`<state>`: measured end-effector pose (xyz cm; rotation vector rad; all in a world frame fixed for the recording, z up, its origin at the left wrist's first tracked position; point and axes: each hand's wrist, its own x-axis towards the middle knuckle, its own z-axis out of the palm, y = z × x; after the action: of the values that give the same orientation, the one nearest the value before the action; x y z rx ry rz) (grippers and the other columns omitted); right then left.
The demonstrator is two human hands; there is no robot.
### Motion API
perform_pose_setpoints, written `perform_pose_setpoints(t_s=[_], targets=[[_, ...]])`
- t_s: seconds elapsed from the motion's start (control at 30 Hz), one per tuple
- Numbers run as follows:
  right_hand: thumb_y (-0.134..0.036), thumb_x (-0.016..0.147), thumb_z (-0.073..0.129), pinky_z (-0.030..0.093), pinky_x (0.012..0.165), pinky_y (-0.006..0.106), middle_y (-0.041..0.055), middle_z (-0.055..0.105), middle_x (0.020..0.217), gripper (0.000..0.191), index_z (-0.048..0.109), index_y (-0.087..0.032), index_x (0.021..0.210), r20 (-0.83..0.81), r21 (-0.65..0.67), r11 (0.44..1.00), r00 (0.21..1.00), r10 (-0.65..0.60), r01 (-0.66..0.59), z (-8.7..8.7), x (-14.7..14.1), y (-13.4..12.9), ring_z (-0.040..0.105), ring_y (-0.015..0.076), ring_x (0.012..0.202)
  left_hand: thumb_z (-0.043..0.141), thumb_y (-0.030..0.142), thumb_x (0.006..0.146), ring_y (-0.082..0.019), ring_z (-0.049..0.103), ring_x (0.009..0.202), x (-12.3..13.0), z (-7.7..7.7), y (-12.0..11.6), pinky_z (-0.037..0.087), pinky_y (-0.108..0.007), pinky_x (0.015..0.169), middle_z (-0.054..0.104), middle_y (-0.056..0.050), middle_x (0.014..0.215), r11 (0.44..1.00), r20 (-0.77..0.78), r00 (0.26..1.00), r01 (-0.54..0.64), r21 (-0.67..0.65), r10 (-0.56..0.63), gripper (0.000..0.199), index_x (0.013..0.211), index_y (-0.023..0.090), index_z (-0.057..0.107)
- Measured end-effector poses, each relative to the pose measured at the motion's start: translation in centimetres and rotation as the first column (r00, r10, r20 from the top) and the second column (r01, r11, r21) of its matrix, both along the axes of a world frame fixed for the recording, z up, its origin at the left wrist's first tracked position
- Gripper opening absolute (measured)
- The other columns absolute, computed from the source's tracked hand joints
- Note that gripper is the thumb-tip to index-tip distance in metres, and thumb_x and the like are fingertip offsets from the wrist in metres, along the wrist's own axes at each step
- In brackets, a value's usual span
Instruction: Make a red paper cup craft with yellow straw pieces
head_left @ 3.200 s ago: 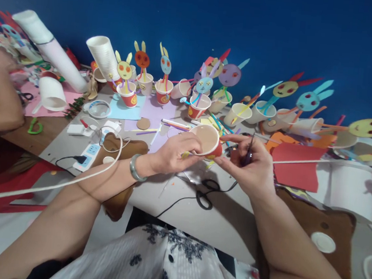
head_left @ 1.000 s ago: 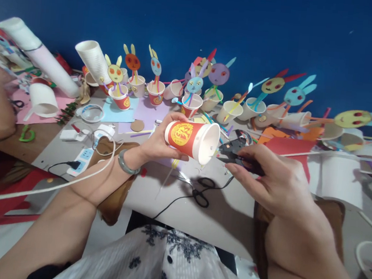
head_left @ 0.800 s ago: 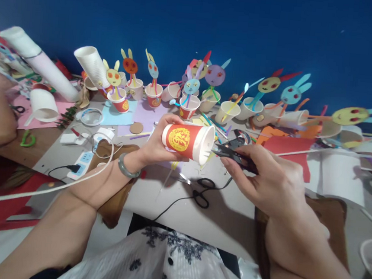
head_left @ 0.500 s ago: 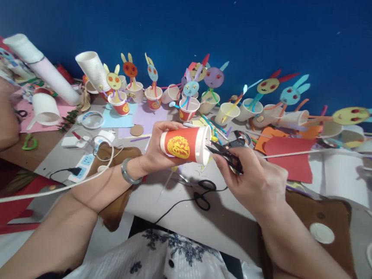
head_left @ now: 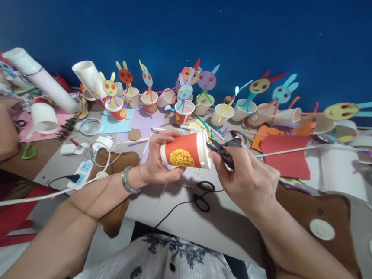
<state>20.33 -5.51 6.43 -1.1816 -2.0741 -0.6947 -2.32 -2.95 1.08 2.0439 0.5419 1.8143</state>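
On the head view, the left hand (head_left: pixel 162 160) held a red paper cup (head_left: pixel 185 150) on its side above the grey table (head_left: pixel 179 221), fingers and thumb wrapped about it, the white end toward the right. The right hand (head_left: pixel 247 168) had its fingers clenched round a black tool (head_left: pixel 221 153) — whether its tip touched the white end, I could not tell. Scissors (head_left: pixel 198 197) lay on the table near the cup. Behind stood rabbit-faced figures (head_left: pixel 207 80) in cups, before a blue wall (head_left: pixel 196 23) — another person's arm (head_left: pixel 0 136) showed at far left.
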Motion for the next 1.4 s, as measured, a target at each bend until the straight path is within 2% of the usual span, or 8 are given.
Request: perform_pose_setpoints(t_s=[0.37,0.7,0.9,1.27,1.4], targets=[[-0.041,0.100,0.060,0.029,0.053,0.026,-0.0003,0.061,0.065,0.026,0.061,-0.019,0.086,0.001,-0.009,1.000,1.000,-0.006,0.006,0.4,0.1,-0.3,0.051,0.0122,0.057,0.083,0.037,0.077,-0.027,0.062,0.119,0.0,-0.3,-0.6,0.053,-0.050,0.100,0.056,-0.011,0.128,0.999,-0.008,1.000,0.025,-0.021,-0.025,0.065,0.127,0.026,0.043],[-0.036,0.099,0.063,0.030,0.055,0.027,-0.0013,0.056,0.060,0.029,0.060,-0.020,0.076,0.035,0.014,0.999,0.998,0.048,-0.049,1.0,0.4,-0.4,0.047,0.0112,0.055,0.086,0.035,0.074,-0.028,0.061,0.122,0.0,-0.4,-0.7,0.051,-0.053,0.103,0.056,-0.009,0.127,0.998,-0.002,0.999,0.046,-0.034,-0.046,0.069,0.126,0.027,0.042],[-0.039,0.100,0.061,0.028,0.055,0.028,-0.0012,0.055,0.059,0.034,0.060,-0.020,0.072,0.052,-0.028,0.999,0.998,0.046,-0.045,1.3,0.6,-0.4,0.044,0.0112,0.053,0.088,0.034,0.071,-0.028,0.062,0.121,-0.1,-0.4,-0.5,0.052,-0.052,0.103,0.057,-0.010,0.128,0.996,-0.001,0.997,0.078,-0.032,-0.078,0.072,0.126,0.027,0.042],[-0.037,0.101,0.062,0.028,0.054,0.027,-0.0013,0.058,0.059,0.033,0.059,-0.019,0.072,0.084,0.045,0.995,0.993,0.084,-0.088,1.6,0.8,-0.4,0.045,0.0109,0.053,0.087,0.036,0.073,-0.028,0.061,0.120,-0.2,-0.2,-0.6,0.053,-0.051,0.100,0.056,-0.010,0.127,0.994,-0.004,0.995,0.095,-0.047,-0.095,0.069,0.124,0.026,0.042],[-0.038,0.101,0.060,0.028,0.053,0.027,-0.0016,0.058,0.059,0.033,0.060,-0.020,0.074,0.063,0.005,0.996,0.994,0.089,-0.089,1.4,0.9,-0.3,0.048,0.0102,0.052,0.086,0.038,0.074,-0.028,0.062,0.120,-0.2,-0.2,-0.6,0.054,-0.051,0.099,0.056,-0.009,0.127,0.993,-0.004,0.995,0.104,-0.059,-0.104,0.069,0.125,0.028,0.041]])
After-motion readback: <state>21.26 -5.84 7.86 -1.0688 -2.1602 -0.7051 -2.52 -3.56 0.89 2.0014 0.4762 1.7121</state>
